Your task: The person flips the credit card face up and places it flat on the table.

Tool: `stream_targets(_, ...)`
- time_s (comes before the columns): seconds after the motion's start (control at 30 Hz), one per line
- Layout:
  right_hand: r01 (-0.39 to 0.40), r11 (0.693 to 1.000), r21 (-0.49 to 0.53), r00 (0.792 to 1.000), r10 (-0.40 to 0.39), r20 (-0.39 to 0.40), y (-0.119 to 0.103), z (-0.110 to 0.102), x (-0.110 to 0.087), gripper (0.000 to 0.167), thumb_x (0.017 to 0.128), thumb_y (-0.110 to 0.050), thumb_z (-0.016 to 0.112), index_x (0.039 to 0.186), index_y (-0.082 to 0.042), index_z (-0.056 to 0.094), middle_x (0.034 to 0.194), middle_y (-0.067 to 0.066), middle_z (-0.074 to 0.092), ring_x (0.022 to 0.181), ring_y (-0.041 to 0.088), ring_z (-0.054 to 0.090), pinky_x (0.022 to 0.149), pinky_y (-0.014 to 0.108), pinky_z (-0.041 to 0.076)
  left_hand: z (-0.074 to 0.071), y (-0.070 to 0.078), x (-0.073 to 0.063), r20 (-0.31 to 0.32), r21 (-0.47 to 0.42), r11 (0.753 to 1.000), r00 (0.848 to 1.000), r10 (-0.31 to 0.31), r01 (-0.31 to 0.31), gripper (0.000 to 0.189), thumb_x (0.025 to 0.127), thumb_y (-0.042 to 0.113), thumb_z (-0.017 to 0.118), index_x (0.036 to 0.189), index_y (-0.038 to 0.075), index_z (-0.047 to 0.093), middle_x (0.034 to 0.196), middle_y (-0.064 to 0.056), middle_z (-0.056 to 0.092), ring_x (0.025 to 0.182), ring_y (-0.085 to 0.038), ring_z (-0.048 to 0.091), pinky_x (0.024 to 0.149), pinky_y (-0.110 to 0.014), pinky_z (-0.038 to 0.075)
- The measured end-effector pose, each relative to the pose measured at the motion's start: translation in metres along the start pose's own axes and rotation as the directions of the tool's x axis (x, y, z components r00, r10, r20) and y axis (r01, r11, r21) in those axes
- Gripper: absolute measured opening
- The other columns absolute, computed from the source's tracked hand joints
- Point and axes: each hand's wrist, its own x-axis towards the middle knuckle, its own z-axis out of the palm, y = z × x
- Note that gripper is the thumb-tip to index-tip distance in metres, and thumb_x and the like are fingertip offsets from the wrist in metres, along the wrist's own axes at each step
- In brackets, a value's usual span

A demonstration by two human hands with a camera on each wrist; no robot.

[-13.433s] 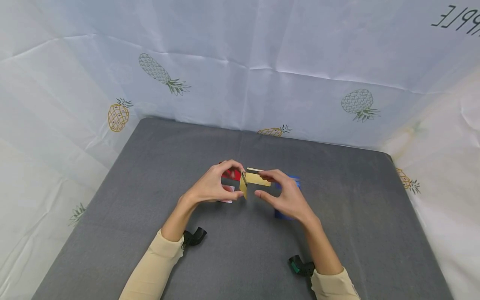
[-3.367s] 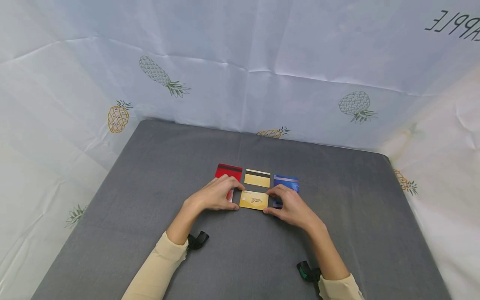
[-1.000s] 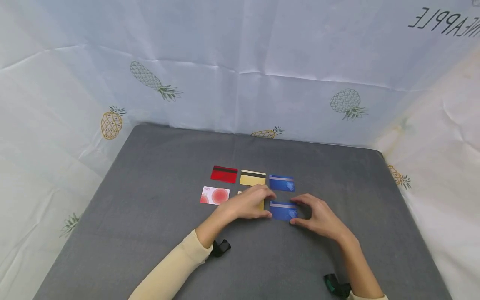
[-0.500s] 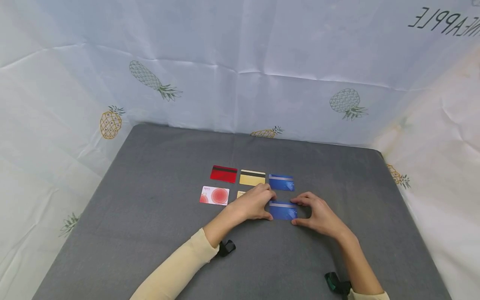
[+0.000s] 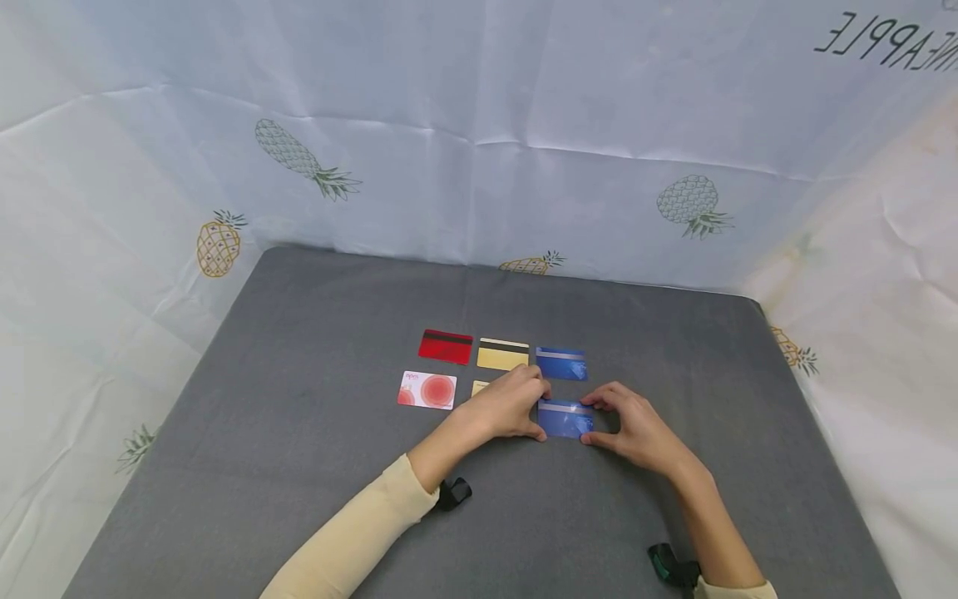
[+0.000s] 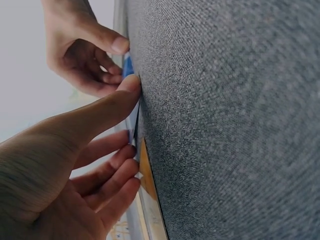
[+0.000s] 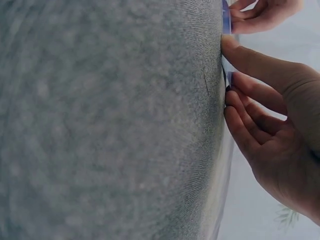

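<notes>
Near blue card (image 5: 565,419) sits pinched at its 9 o'clock edge by the left hand (image 5: 505,405) and its 3 o'clock edge by the right hand (image 5: 636,428); light, even pressure should keep it square without bowing the thin, glossy-looking plastic. A far blue card (image 5: 561,364), equally rectangular, lies at 12 o'clock on grey woven cloth (image 5: 374,299)
</notes>
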Motion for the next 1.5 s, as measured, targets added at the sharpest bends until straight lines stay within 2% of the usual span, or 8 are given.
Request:
stream_targets(0.3, 0.007, 1.000, 0.001, 1.000, -0.007, -0.016, 0.001, 0.000, -0.001, 0.044, 0.083, -0.018, 0.095, 0.121, -0.006, 0.075, 0.118, 0.006, 0.073, 0.106, 0.025, 0.071, 0.093, 0.048, 0.061, 0.000, -0.001, 0.001, 0.009, 0.001, 1.000, 1.000, 0.008, -0.008, 0.053, 0.082, 0.040, 0.096, 0.123, 0.011, 0.076, 0.115, -0.003, 0.070, 0.105, -0.018, 0.061, 0.094, -0.028, 0.054)
stream_targets(0.57, 0.021, 1.000, -0.002, 0.999, -0.021, -0.025, 0.002, 0.001, -0.004, 0.047, 0.083, -0.021, 0.096, 0.123, -0.006, 0.074, 0.119, 0.007, 0.073, 0.108, 0.026, 0.072, 0.094, 0.050, 0.061, 0.000, 0.000, 0.002, -0.015, 0.038, 0.998, 0.999, 0.045, -0.045, 0.048, 0.083, 0.038, 0.094, 0.120, 0.012, 0.078, 0.110, -0.003, 0.072, 0.101, -0.017, 0.062, 0.090, -0.028, 0.054)
stream_targets(0.8, -0.004, 1.000, -0.013, 1.000, 0.004, -0.007, -0.005, 0.002, -0.006, 0.061, 0.082, -0.024, 0.097, 0.134, -0.005, 0.071, 0.124, 0.008, 0.074, 0.112, 0.025, 0.073, 0.097, 0.052, 0.061, -0.006, 0.001, 0.002, -0.035, 0.050, 0.998, 0.999, 0.036, -0.034, 0.049, 0.084, 0.040, 0.091, 0.122, 0.013, 0.078, 0.113, -0.002, 0.072, 0.101, -0.016, 0.062, 0.090, -0.028, 0.054)
stream_targets(1.03, 0.033, 0.999, -0.044, 0.999, -0.035, -0.041, -0.010, 0.000, -0.005, 0.061, 0.081, -0.018, 0.097, 0.134, -0.004, 0.070, 0.123, 0.009, 0.074, 0.110, 0.025, 0.074, 0.095, 0.053, 0.061, -0.014, 0.002, -0.002, -0.060, 0.036, 0.998, 0.997, 0.046, -0.044, 0.050, 0.086, 0.040, 0.089, 0.124, 0.012, 0.076, 0.117, -0.004, 0.073, 0.105, -0.017, 0.064, 0.095, -0.029, 0.055)
stream_targets(1.1, 0.038, 0.998, -0.052, 0.998, -0.041, -0.049, -0.011, -0.001, -0.005, 0.060, 0.082, -0.018, 0.096, 0.134, -0.004, 0.071, 0.124, 0.009, 0.075, 0.111, 0.027, 0.074, 0.096, 0.054, 0.061, -0.017, 0.002, -0.003, -0.060, 0.001, 0.999, 0.997, 0.051, -0.051, 0.050, 0.087, 0.039, 0.088, 0.126, 0.011, 0.075, 0.120, -0.005, 0.072, 0.110, -0.019, 0.065, 0.100, -0.031, 0.056)
stream_targets(1.2, 0.037, 0.998, -0.053, 0.997, -0.040, -0.058, -0.013, -0.003, -0.005, 0.059, 0.083, -0.018, 0.096, 0.134, -0.004, 0.070, 0.125, 0.011, 0.075, 0.114, 0.030, 0.074, 0.098, 0.056, 0.061, -0.020, -0.001, -0.005, -0.055, -0.109, 0.992, 0.997, 0.051, -0.057, 0.049, 0.088, 0.035, 0.087, 0.129, 0.010, 0.073, 0.125, -0.006, 0.071, 0.119, -0.021, 0.065, 0.107, -0.034, 0.055)
stream_targets(1.37, 0.035, 0.998, -0.051, 0.996, -0.039, -0.078, -0.015, -0.006, -0.006, 0.060, 0.082, -0.018, 0.096, 0.135, -0.003, 0.070, 0.127, 0.013, 0.075, 0.116, 0.034, 0.074, 0.099, 0.058, 0.060, -0.022, -0.010, -0.005, -0.034, -0.305, 0.950, 0.998, 0.054, -0.062, 0.056, 0.089, 0.030, 0.088, 0.136, 0.007, 0.069, 0.131, -0.007, 0.071, 0.121, -0.020, 0.063, 0.107, -0.035, 0.055)
stream_targets(1.5, 0.037, 0.998, -0.045, 0.995, -0.041, -0.090, -0.015, -0.009, -0.006, 0.061, 0.081, -0.018, 0.097, 0.134, -0.004, 0.071, 0.126, 0.012, 0.075, 0.116, 0.033, 0.074, 0.098, 0.058, 0.060, -0.022, -0.013, -0.006, -0.036, -0.377, 0.924, 0.998, 0.059, -0.068, 0.062, 0.087, 0.031, 0.091, 0.139, 0.006, 0.067, 0.133, -0.008, 0.070, 0.118, -0.018, 0.062, 0.105, -0.033, 0.056)
